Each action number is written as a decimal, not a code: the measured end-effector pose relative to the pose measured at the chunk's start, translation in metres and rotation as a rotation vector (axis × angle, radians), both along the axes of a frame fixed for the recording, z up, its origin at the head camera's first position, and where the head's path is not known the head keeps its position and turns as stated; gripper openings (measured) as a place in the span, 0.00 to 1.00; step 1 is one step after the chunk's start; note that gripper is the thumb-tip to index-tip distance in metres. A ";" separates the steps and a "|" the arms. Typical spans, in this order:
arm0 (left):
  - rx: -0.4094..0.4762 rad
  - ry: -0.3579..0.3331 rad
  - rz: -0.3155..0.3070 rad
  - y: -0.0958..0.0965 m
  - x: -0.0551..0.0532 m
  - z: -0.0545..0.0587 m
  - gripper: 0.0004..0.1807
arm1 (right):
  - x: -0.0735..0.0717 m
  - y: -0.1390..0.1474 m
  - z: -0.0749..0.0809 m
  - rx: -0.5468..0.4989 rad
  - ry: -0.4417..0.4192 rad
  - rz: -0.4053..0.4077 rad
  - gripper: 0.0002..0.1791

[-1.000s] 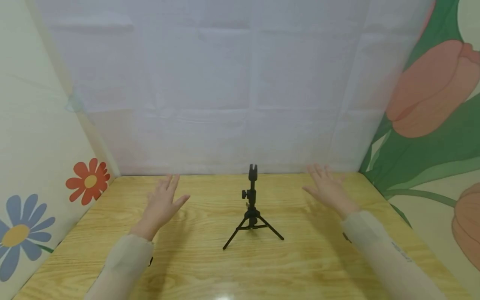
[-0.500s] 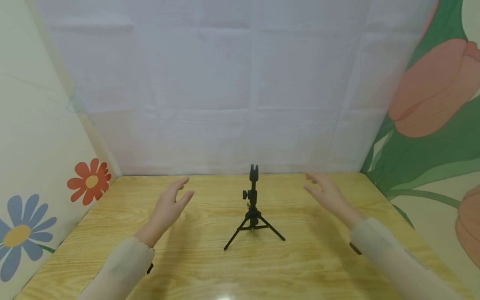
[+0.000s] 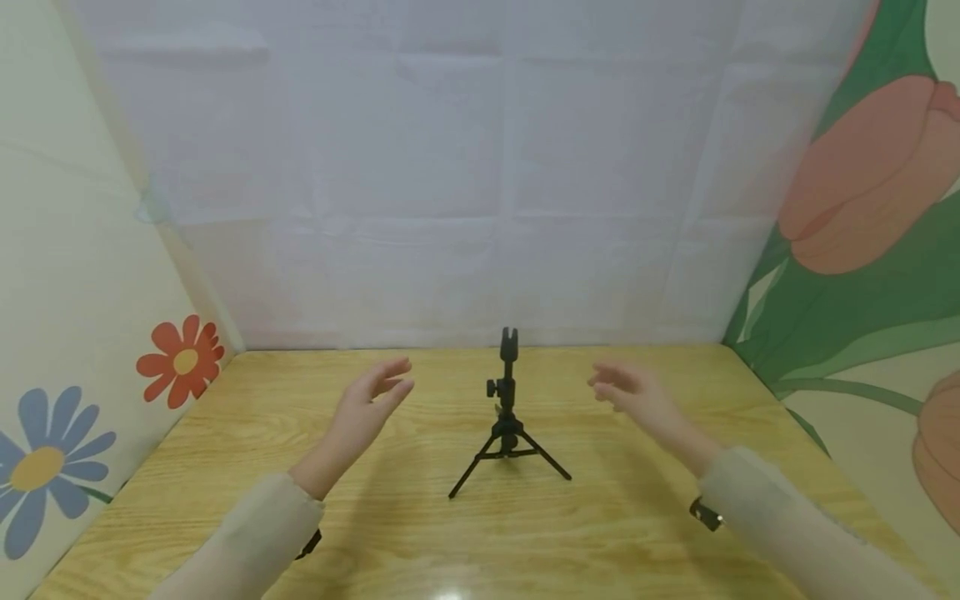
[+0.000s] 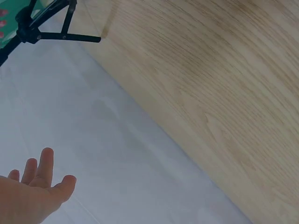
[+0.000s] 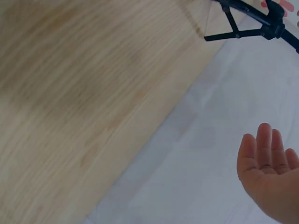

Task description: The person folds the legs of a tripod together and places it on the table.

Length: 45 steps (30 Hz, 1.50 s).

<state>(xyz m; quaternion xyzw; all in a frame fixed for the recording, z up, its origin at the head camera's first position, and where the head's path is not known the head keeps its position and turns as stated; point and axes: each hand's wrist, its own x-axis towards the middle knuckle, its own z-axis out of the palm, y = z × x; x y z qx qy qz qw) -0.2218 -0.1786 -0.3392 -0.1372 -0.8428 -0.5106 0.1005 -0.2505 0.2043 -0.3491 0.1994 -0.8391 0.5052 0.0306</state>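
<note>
A small black tripod stand [image 3: 507, 417] stands upright on the wooden table, with a forked clip at its top and a side knob. To its left, my left hand [image 3: 358, 415] hovers above the table, fingers relaxed and pointing toward the stand, touching nothing. On the other side my right hand [image 3: 651, 407] is held in the air at a similar height, its fingers slightly bent and holding nothing. Both wrist views show an empty palm: the left hand [image 4: 35, 191] and the right hand [image 5: 268, 172], each apart from the tripod's legs.
The wooden table [image 3: 480, 542] reaches back to a white cloth backdrop [image 3: 480, 167]. A flower-printed panel [image 3: 75, 250] borders the left side, and a tulip-printed panel [image 3: 862, 333] the right. Dark wrist devices show under both sleeves.
Both hands have moved inward toward the tripod stand, the left one rightward and the right one slightly leftward. Their spread fingers have drawn together and relaxed. The stand stays in place.
</note>
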 end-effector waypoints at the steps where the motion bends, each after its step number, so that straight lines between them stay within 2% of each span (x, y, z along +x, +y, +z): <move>1: 0.006 -0.004 -0.007 0.002 0.000 0.000 0.26 | 0.001 -0.001 -0.001 -0.008 -0.020 0.004 0.24; 5: 0.057 -0.036 -0.038 0.008 0.001 0.000 0.25 | 0.003 -0.005 -0.005 -0.024 -0.072 0.020 0.25; 9: 0.149 -0.078 -0.060 0.015 0.001 0.001 0.24 | 0.007 -0.009 -0.009 -0.032 -0.102 0.039 0.26; 18: 0.301 -0.167 -0.061 0.034 0.003 -0.001 0.24 | 0.015 -0.020 -0.017 -0.050 -0.160 0.058 0.26; 23: 0.337 -0.165 -0.067 0.044 0.002 -0.002 0.24 | 0.016 -0.027 -0.023 -0.049 -0.195 0.065 0.25; 31: 0.346 -0.200 -0.126 0.058 0.000 0.001 0.24 | 0.015 -0.033 -0.028 -0.102 -0.305 0.117 0.27; 36: 0.365 -0.181 -0.148 0.067 -0.004 0.004 0.23 | 0.013 -0.036 -0.032 -0.130 -0.368 0.117 0.27; 40: 0.385 -0.168 -0.179 0.074 -0.006 0.007 0.24 | 0.012 -0.038 -0.035 -0.143 -0.375 0.112 0.28; 45: 0.391 -0.158 -0.187 0.082 -0.008 0.011 0.26 | 0.010 -0.039 -0.037 -0.143 -0.380 0.130 0.28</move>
